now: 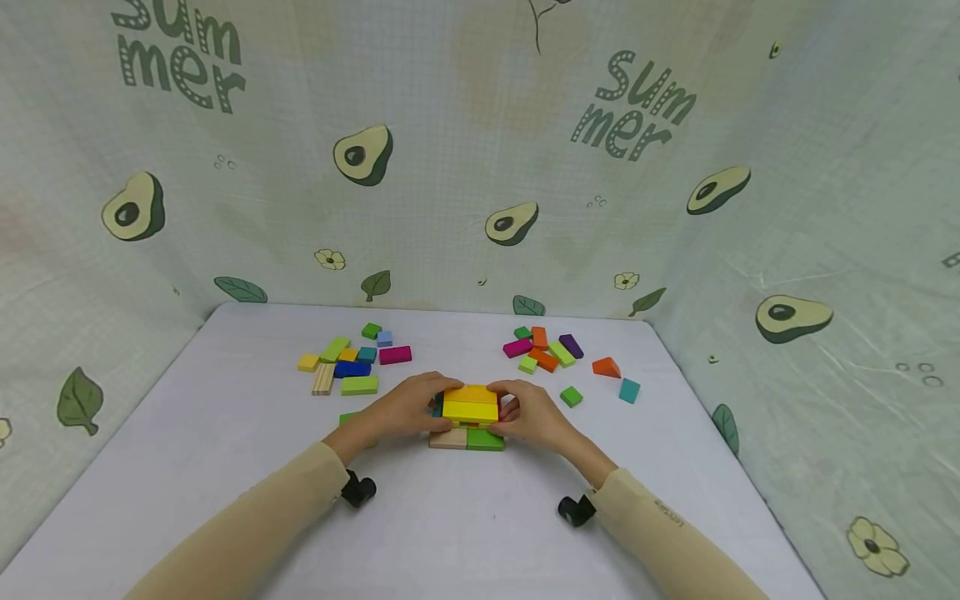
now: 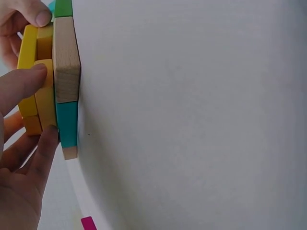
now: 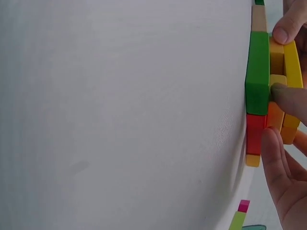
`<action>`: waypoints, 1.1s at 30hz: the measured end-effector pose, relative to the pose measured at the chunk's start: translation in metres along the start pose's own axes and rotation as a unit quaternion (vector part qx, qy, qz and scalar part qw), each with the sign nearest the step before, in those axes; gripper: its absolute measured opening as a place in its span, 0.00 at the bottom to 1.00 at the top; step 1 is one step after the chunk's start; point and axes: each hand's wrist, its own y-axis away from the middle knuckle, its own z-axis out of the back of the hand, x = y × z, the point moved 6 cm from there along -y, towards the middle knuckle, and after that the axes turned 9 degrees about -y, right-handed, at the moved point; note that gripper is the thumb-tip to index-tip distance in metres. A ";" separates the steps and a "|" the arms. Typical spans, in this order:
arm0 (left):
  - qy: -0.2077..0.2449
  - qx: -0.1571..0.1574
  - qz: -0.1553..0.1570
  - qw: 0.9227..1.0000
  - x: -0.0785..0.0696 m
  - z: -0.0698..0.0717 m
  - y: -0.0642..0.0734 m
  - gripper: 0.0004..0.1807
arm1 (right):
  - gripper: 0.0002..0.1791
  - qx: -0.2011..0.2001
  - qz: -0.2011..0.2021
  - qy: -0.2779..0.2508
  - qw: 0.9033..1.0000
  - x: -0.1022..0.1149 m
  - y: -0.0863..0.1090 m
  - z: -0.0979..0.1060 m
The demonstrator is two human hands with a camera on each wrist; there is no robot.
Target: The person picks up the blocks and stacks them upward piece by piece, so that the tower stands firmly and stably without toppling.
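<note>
At the middle of the table, a low stack of wooden blocks stands between the two hands. Its bottom layer shows a plain wood block (image 1: 447, 439) and a green block (image 1: 485, 441) in front, with a teal block (image 2: 67, 123) and a red block (image 3: 255, 133) round the sides. Yellow blocks (image 1: 470, 410) lie on top. The left hand (image 1: 411, 405) grips the left end of the yellow layers, thumb in front and fingers behind. From the other side, the right hand (image 1: 534, 412) holds their right end likewise, its thumb at the middle layer's front.
Loose coloured blocks lie behind the stack on the left, among them a magenta block (image 1: 395, 355) and a blue block (image 1: 352, 369). Another scattered group, including an orange wedge (image 1: 606, 367) and a teal block (image 1: 629, 390), lies back right. A patterned cloth (image 1: 442, 267) hangs behind the table.
</note>
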 end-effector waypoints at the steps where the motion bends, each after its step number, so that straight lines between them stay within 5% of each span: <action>1: -0.001 0.000 0.000 1.000 0.000 0.000 0.000 0.38 | 0.35 0.000 0.000 0.000 1.000 0.000 0.000 0.000; 33: -0.022 -0.009 -0.001 1.000 0.005 0.000 -0.003 0.36 | 0.34 0.016 -0.001 0.012 1.000 0.006 0.001 0.003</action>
